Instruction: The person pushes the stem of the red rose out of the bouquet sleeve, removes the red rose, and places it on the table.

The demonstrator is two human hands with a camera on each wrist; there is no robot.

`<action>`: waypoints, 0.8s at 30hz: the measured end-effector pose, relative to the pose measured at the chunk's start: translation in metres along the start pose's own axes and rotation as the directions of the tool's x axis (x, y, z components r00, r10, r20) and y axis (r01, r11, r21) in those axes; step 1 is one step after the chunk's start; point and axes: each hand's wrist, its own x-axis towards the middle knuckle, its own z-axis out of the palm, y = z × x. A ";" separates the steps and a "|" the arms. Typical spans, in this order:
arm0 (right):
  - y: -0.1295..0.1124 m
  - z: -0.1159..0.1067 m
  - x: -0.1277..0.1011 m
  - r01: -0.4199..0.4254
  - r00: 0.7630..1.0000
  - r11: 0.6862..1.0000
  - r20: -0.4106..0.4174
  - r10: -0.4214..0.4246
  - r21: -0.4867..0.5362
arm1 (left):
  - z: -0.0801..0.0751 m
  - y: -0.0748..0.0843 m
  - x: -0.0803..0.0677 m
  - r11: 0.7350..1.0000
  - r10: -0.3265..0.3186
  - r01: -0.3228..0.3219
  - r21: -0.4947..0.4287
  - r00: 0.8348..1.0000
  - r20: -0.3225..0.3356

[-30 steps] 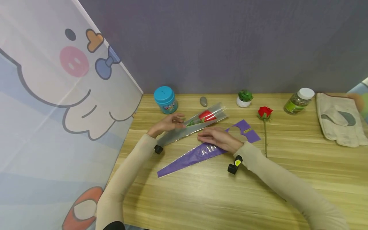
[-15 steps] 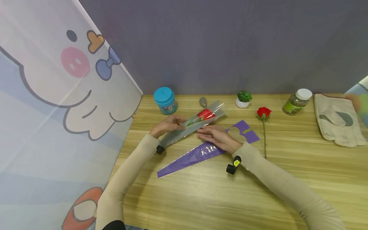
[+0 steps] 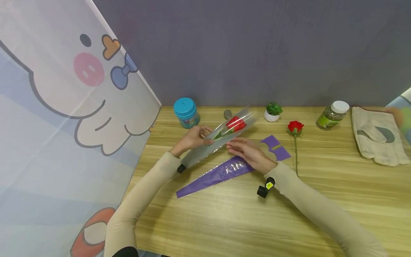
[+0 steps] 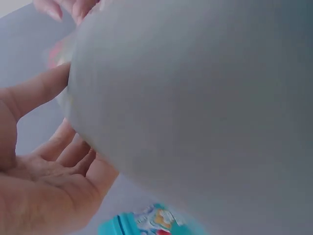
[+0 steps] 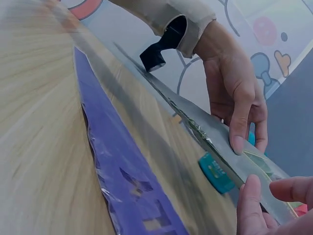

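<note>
Clear cone-shaped flower sleeve (image 3: 218, 140): transparent plastic with a silver-grey sheen, narrow tip toward 8 o'clock, wide mouth toward 2 o'clock. Inside it a red rose (image 3: 236, 124) with green stem, bloom near the mouth. The sleeve is raised off the tabletop (image 3: 224, 217), tilted, mouth end higher, at centre-rear of the work area.

Left hand (image 3: 194, 137): at the sleeve's 9 o'clock side, thumb and fingers curled onto the sleeve's mid-section; grip is grasping the sleeve. In the right wrist view its fingertip (image 5: 238, 143) presses on the sleeve's upper edge. The left wrist view is mostly filled by the blurred sleeve (image 4: 195, 107), palm open below it.

Right hand (image 3: 248, 151): at the sleeve's 4 o'clock side, fingertips pinching the lower edge; grip is grasping the sleeve. Forearm extends toward 5 o'clock.

Purple flower sleeve (image 3: 224, 170): flat on the tabletop just below the hands, tip at 8 o'clock, partly under the right hand.

A second red rose (image 3: 295, 127) lies bare on the tabletop at 3 o'clock, apart from both hands. Teal jar (image 3: 186, 112) stands at 11 o'clock.
</note>
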 end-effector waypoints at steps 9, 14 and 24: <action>-0.011 -0.010 -0.022 0.137 0.988 0.990 -0.067 -0.139 -0.030 | 0.015 0.022 -0.005 0.995 0.060 -0.060 -0.084 0.998 0.004; -0.017 -0.016 -0.033 0.219 0.970 0.975 -0.101 -0.223 -0.043 | 0.023 0.034 -0.007 0.982 0.074 -0.069 -0.175 0.997 0.022; -0.030 -0.032 -0.062 0.292 0.945 0.950 -0.120 -0.305 -0.111 | 0.049 0.048 -0.009 0.906 0.133 -0.089 -0.413 0.988 0.080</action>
